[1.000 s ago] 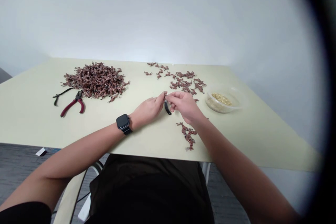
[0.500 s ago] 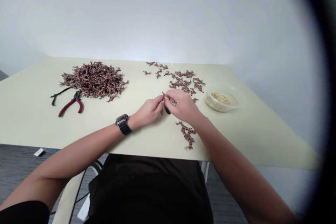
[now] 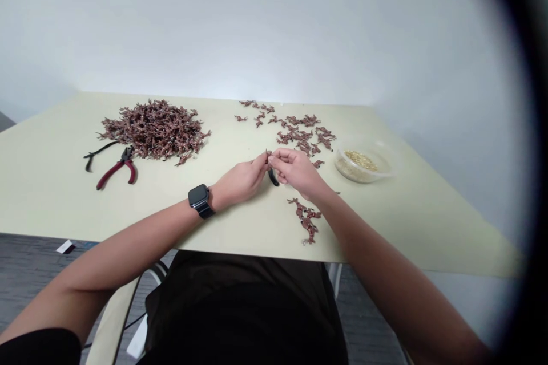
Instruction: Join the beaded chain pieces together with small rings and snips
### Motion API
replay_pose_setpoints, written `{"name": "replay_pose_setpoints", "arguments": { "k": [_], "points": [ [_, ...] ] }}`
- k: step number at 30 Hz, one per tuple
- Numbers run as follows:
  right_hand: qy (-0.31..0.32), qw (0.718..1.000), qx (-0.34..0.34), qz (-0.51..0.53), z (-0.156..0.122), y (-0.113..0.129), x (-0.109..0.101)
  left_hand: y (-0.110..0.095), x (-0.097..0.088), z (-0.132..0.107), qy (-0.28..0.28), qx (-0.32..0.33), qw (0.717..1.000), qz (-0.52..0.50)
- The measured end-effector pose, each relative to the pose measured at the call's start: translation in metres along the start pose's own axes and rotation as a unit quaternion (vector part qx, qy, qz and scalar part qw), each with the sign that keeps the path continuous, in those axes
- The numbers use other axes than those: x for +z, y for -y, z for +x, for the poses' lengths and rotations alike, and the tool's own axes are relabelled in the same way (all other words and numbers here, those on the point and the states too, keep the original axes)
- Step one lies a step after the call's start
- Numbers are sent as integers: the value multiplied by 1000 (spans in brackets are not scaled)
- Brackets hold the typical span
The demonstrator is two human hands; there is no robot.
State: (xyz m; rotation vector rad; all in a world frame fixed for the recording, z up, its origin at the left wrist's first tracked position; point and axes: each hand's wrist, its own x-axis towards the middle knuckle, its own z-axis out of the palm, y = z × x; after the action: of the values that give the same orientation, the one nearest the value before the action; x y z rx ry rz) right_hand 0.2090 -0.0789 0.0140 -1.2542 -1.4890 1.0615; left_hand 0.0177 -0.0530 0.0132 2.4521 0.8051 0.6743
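Near the middle of the frame, the left hand [image 3: 240, 183] and the right hand [image 3: 298, 171] meet over the pale tabletop [image 3: 240, 228], both drawn into narrow pinches. Between their fingertips is a small brown piece [image 3: 269, 153], a bit of it poking up above the thumbs; the left hand grips it from one side and the right hand pinches it from the other (whether some finer part sits between the fingers too is too small to tell). Just under the fingers a curved black handle [image 3: 273, 178] shows, the rest of it hidden by the hands.

Below the right hand, toward the lower centre, a cluster of brown pieces [image 3: 308, 219] lies close to the right forearm. Above that hand, looser brown pieces [image 3: 295, 137] are scattered toward the upper centre. To their right stands a clear bowl [image 3: 387, 173] with thin gold-coloured bits [image 3: 362, 160] in it.

Left of centre is a large heap of similar pieces [image 3: 156, 128]. Red-handled pliers [image 3: 112, 172] lie splayed just beside its lower left edge, near a slim black tool [image 3: 103, 150]. A dark watch [image 3: 199, 198] is on the left wrist.
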Motion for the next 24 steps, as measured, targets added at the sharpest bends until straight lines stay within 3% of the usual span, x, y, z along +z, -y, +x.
{"name": "replay_pose_setpoints", "arguments": {
  "k": [3, 6, 9, 12, 15, 18, 21, 24],
  "points": [
    [-26, 986, -87, -139, -2, 4, -4, -1, -3, 2, 23, -28, 992, -120],
    [-29, 944, -178, -276, -5, 9, -6, 0, -2, 3, 48, -57, 969, -236],
    [-2, 923, -205, -326, -8, 12, -7, 3, 1, 4, 59, -72, 951, -293],
    [14, 922, -196, -335, -10, 14, -8, 3, 3, 4, 60, -78, 945, -312],
    [10, 936, -172, -308, -11, 13, -7, 0, 1, 4, 53, -75, 956, -280],
    [-17, 966, -119, -231, -8, 10, -3, -2, -1, 2, 36, -51, 984, -164],
    [-11, 998, -17, -63, -3, 6, 0, -2, -1, 0, 13, -10, 999, -30],
    [34, 994, 64, 85, -1, 5, -2, -2, -3, 0, 8, -4, 1000, -20]
  ]
}}
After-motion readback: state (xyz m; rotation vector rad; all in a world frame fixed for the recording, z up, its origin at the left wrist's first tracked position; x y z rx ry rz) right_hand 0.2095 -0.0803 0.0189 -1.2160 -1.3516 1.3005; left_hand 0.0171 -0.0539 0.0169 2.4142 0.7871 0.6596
